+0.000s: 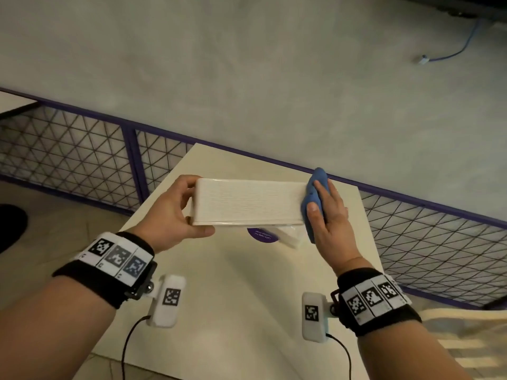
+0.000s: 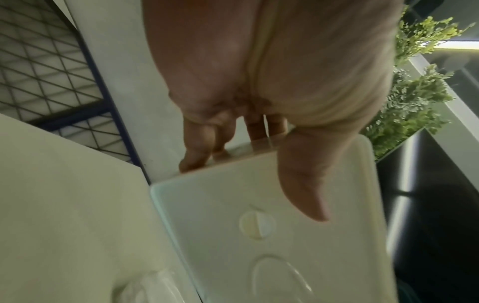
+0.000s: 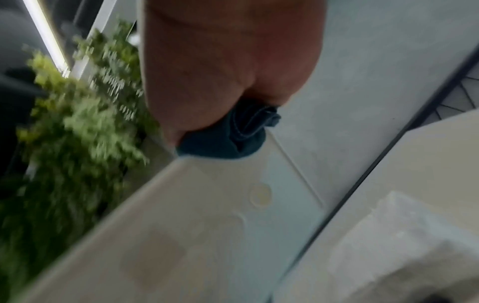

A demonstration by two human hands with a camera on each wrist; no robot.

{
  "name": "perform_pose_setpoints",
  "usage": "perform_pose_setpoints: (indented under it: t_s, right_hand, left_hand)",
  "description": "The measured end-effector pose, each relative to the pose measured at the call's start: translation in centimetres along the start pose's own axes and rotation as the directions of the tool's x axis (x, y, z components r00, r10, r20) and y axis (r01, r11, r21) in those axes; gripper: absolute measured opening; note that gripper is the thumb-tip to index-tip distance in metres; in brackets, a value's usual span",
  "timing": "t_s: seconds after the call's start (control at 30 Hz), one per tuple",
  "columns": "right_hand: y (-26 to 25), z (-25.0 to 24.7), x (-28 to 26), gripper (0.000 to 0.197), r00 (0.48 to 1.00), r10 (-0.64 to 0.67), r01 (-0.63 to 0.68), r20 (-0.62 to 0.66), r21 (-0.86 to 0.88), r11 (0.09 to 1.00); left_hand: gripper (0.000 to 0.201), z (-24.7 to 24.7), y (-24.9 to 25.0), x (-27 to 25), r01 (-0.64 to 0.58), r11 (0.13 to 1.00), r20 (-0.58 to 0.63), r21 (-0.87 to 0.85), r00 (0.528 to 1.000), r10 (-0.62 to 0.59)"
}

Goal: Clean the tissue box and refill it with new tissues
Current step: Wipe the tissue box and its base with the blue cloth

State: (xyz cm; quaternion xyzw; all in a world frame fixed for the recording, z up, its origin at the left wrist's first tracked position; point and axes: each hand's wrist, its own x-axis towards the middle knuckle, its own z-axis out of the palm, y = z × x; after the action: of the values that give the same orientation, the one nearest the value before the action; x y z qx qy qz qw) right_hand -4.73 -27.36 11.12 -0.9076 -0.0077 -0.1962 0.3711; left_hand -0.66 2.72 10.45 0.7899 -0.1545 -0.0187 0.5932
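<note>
A white rectangular tissue box (image 1: 248, 202) is held in the air above a small cream table (image 1: 233, 283). My left hand (image 1: 175, 212) grips its left end, thumb under the near edge and fingers over the far side. In the left wrist view the box's underside (image 2: 272, 235) shows round moulded marks. My right hand (image 1: 326, 212) holds a blue cloth (image 1: 312, 198) pressed against the box's right end. The right wrist view shows the dark blue cloth (image 3: 228, 139) bunched at the box's (image 3: 207, 215) corner. A pack of tissues (image 1: 288, 237) lies on the table under the box.
A purple round sticker (image 1: 262, 237) lies on the table beneath the box. A purple-framed wire mesh fence (image 1: 82, 160) runs behind the table along a grey wall. A blue cable (image 1: 461, 48) hangs at the upper right. Green plants (image 2: 414, 92) stand nearby.
</note>
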Motion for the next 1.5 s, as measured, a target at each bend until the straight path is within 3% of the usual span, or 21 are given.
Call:
perform_pose_setpoints:
  t_s: [0.1,0.23,0.33,0.4,0.47,0.53,0.6,0.67,0.73,0.83,1.0,1.07,1.13,1.27,1.4,1.47,1.5]
  right_hand:
    - [-0.9,-2.1,0.6,0.072,0.992,0.044,-0.059,0.117,0.126,0.99]
    - [-1.3,-5.1,2.1,0.1,0.968,-0.024,-0.015,0.25,0.153,0.988]
    - [-2.2,-5.6,3.1,0.098,0.961,-0.1,0.056,0.258,0.173,0.983]
    - [-3.2,-5.4,3.3,0.095,0.964,-0.126,0.089,0.232,0.163,0.983]
    - [-4.0,-4.7,3.1,0.089,0.967,-0.177,0.161,0.184,0.096,0.982]
    - [-4.7,-3.8,2.9,0.083,0.955,-0.262,0.269,0.14,-0.034,0.962]
    - [-5.4,-2.7,3.0,0.076,0.933,-0.319,0.346,0.165,-0.178,0.921]
    - [-6.4,-1.6,3.1,0.072,0.916,-0.334,0.386,0.222,-0.263,0.884]
    - [-7.2,-0.6,3.1,0.072,0.906,-0.344,0.408,0.248,-0.284,0.868]
    - [-8.1,0.6,3.3,0.073,0.915,-0.324,0.39,0.24,-0.324,0.862]
    - [-9.2,2.3,2.6,0.081,0.899,-0.281,0.392,0.336,-0.332,0.858]
    - [-9.0,2.6,1.8,0.066,0.893,-0.296,0.394,0.34,-0.267,0.88]
    - [-7.5,2.1,1.5,0.053,0.916,-0.304,0.372,0.262,-0.274,0.887]
    - [-4.2,1.2,1.7,0.058,0.983,-0.173,0.185,0.067,-0.254,0.949]
    - [-6.5,3.1,1.1,0.06,0.994,-0.104,0.094,-0.02,-0.292,0.952]
    - [-8.4,4.5,0.3,0.058,0.988,-0.151,0.154,0.037,-0.35,0.924]
    - [-9.1,5.2,-0.3,0.057,0.978,-0.193,0.207,0.075,-0.375,0.904]
  left_hand:
    - [0.081,-0.8,-0.5,0.9,0.04,0.992,0.048,-0.117,0.998,-0.034]
    - [0.085,-2.1,-1.1,2.1,0.066,0.959,0.14,-0.277,0.99,-0.028]
    - [0.092,-2.1,-2.1,2.4,0.155,0.905,0.205,-0.395,0.976,-0.077]
    - [0.098,-1.7,-3.0,2.4,0.205,0.901,0.201,-0.381,0.97,-0.135]
    - [0.109,-1.3,-3.1,2.8,0.196,0.97,0.08,-0.147,0.979,-0.186]
    - [0.118,-0.6,-1.5,3.2,0.174,0.959,-0.06,0.222,0.984,-0.165]
    - [0.122,1.0,1.2,3.3,0.008,0.889,0.002,0.458,1.0,-0.01]
    - [0.123,3.3,3.4,3.3,-0.166,0.841,0.12,0.515,0.985,0.121]
    - [0.117,5.1,4.3,3.6,-0.221,0.835,0.154,0.504,0.974,0.165]
    - [0.09,6.4,4.4,4.9,-0.151,0.864,0.047,0.48,0.988,0.146]
    - [0.076,6.4,2.8,5.3,-0.108,0.965,-0.06,0.237,0.99,0.125]
    - [0.069,5.9,2.4,5.0,-0.11,0.981,-0.072,0.161,0.99,0.123]
    - [0.07,5.4,1.9,4.5,-0.09,0.993,-0.068,0.077,0.993,0.095]
    - [0.079,4.9,0.4,3.3,-0.058,0.997,-0.041,0.054,0.997,0.06]
    - [0.077,5.7,0.3,3.3,-0.057,0.998,-0.052,0.042,0.997,0.059]
    - [0.054,6.2,0.1,3.8,-0.079,0.997,-0.032,0.021,0.996,0.08]
    - [0.028,6.2,0.4,3.6,-0.131,0.99,-0.049,0.058,0.99,0.134]
